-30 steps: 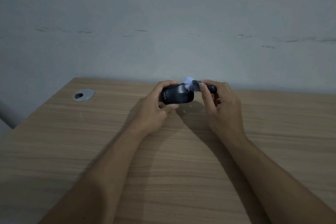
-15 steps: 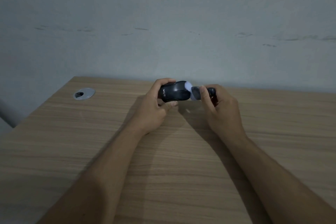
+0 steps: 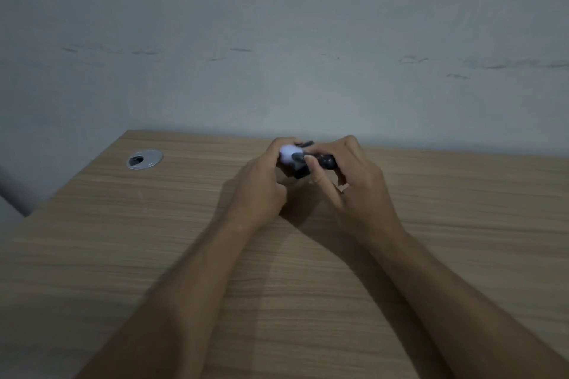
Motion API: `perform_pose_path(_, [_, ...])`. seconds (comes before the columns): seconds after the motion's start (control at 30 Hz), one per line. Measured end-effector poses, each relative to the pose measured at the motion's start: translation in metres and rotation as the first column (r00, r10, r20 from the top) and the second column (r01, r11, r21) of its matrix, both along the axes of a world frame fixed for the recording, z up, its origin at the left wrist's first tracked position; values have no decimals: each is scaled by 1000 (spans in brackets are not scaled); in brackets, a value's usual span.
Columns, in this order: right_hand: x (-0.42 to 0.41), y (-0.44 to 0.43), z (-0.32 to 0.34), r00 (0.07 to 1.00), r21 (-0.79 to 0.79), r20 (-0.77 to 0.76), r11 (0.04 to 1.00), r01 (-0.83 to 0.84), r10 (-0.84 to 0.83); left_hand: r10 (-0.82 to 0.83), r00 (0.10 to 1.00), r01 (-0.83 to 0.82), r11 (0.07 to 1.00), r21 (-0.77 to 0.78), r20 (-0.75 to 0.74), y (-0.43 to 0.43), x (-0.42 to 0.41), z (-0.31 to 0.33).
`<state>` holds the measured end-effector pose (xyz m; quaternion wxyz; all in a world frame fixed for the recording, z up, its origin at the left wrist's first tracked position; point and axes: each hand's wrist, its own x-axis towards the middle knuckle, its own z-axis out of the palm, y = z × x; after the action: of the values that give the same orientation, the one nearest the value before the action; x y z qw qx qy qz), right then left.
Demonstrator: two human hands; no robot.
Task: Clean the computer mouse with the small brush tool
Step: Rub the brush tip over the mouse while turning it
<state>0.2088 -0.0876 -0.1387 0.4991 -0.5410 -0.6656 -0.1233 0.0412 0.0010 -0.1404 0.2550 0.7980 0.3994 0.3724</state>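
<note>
Brushing step: left hand (image 3: 261,184) grips the mouse (image 3: 300,171), right hand (image 3: 354,181) grips the brush (image 3: 320,160); next, sweep its pale head across remaining surfaces.

No text, brand, number or sign can be read anywhere in this view. The black computer mouse (image 3: 300,172) is mostly covered by the left hand (image 3: 261,184) and the right hand (image 3: 354,181), and the little of its shell that shows is dark and blurred, so any marking it may carry is illegible. The wooden table (image 3: 123,255) and the metal cable grommet (image 3: 144,159) bear no lettering.
</note>
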Motion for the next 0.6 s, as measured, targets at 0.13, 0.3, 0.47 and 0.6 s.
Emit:
perform_pose_path(0.13, [3,0,0,999,12,14,999,35,-36,-70,996,69,998,14,58,-1,0,3])
perform_pose_path(0.3, [1,0,4,995,82,29,993,89,-92,-101,995,100,980,172,1,5,2,2])
perform_pose_path(0.47, [17,2,4,972,56,-97,973,222,-216,-58,985,120,908,401,-163,4,0,6])
perform_pose_path(0.6, [31,3,1,946,-44,-155,958,282,-286,-111,974,189,876,443,-196,0,2,8])
